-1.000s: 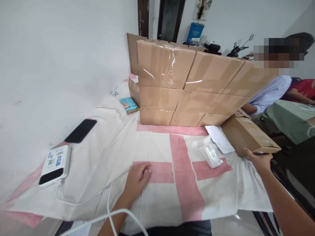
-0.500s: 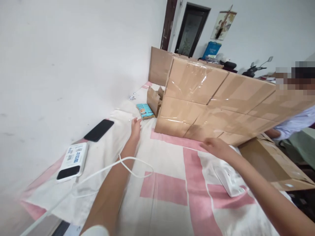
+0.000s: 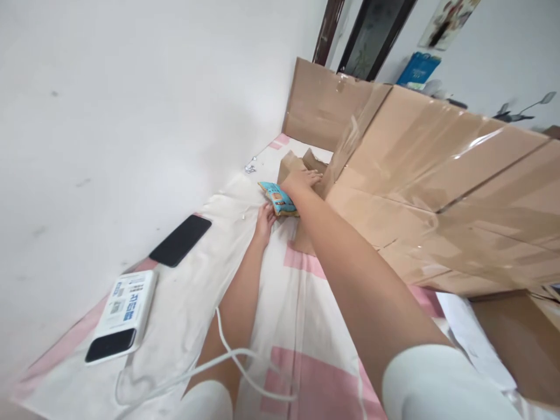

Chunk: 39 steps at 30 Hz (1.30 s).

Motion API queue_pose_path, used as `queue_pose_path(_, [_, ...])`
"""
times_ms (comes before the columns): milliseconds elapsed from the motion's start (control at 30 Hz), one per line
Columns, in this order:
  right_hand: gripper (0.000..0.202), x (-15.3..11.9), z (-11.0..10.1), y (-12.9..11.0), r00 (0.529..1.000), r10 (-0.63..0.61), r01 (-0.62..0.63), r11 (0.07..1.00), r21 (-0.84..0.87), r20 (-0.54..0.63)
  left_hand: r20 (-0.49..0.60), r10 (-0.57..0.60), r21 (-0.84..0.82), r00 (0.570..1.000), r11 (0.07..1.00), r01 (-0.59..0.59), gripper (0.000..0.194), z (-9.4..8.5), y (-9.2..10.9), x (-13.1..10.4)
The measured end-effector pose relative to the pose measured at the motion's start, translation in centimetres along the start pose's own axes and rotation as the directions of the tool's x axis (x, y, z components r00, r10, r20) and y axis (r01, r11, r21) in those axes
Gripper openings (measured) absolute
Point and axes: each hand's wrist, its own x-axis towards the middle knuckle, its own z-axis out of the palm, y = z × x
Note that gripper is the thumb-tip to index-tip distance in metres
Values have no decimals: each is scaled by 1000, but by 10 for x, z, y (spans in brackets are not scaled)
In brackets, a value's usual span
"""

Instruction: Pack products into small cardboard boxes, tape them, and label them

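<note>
My right hand reaches across the blue snack packet to a small open cardboard box. Its fingers lie stretched out over the box's opening; its palm side is hidden. Close to the packet's lower left edge is my left hand, fingers apart; whether they touch the packet I cannot tell. The packet leans against the front of the box, partly covered by my right wrist. Both rest on a pink and white cloth.
A large taped cardboard panel stands right of the small box. On the left lie a black phone and a white power bank. A white cable loops over my left forearm. At lower right is an open cardboard box.
My right hand has moved from the front of the large panel to the small box. My left hand has come closer to the packet, which now sits tilted. The view has shifted.
</note>
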Motion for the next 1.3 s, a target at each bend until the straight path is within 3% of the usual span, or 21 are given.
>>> queue_pose_path(100, [62,4,20,1,987,153,-148,985,-88,42,25,14,30,1000,999,-15,38,2,-3,-1])
queue_pose_path(267, [44,-21,40,-3,993,21,-5,992,-129,118,-1,114,88,993,990,-114,35,7,-4,-2])
queue_pose_path(367, [43,-42,26,-10,984,-157,168,977,-129,86,-57,270,157,961,953,-258,36,10,11,-7])
queue_pose_path(500, [47,-76,-25,-20,921,-388,379,917,-127,-48,-47,536,308,843,810,-498,27,16,65,-32])
queue_pose_path(567, [42,-98,-53,-21,875,-473,461,879,-123,-105,3,640,389,769,707,-590,26,19,96,-59])
queue_pose_path(667, [36,-143,-79,-13,793,-592,583,806,-98,-148,67,754,503,654,540,-675,28,18,127,-124])
queue_pose_path(700, [35,-162,-81,-9,765,-627,622,779,-86,-147,89,791,557,605,464,-688,28,14,130,-150])
queue_pose_path(767, [35,-203,-78,4,712,-692,689,721,-70,-117,217,870,788,442,111,-605,27,0,122,-205])
queue_pose_path(867, [36,-268,-63,31,663,-748,747,662,-64,8,372,850,900,372,-232,-370,22,-30,92,-286])
queue_pose_path(900, [38,-289,-59,42,649,-759,761,646,-64,58,432,811,886,393,-300,-354,20,-38,80,-311])
queue_pose_path(967, [40,-325,-56,66,603,-779,794,607,-34,170,525,764,835,374,-377,-401,25,-49,57,-355])
queue_pose_path(1033, [35,-353,-57,93,567,-781,803,595,33,262,566,704,805,430,-357,-474,31,-48,39,-390])
queue_pose_path(1067, [31,-365,-58,106,571,-769,789,611,68,289,582,669,791,462,-334,-512,34,-44,33,-403])
queue_pose_path(1133, [25,-385,-60,132,630,-716,719,684,122,301,622,574,762,533,-288,-580,39,-31,27,-422])
queue_pose_path(1200, [24,-402,-57,155,721,-630,618,773,145,286,682,424,721,596,-248,-648,41,-17,27,-430])
queue_pose_path(1267, [25,-417,-49,175,795,-546,527,837,146,263,743,223,669,631,-204,-715,45,-7,30,-430])
queue_pose_path(1300, [25,-424,-45,184,820,-520,501,854,138,241,768,125,640,628,-189,-745,52,-4,31,-429])
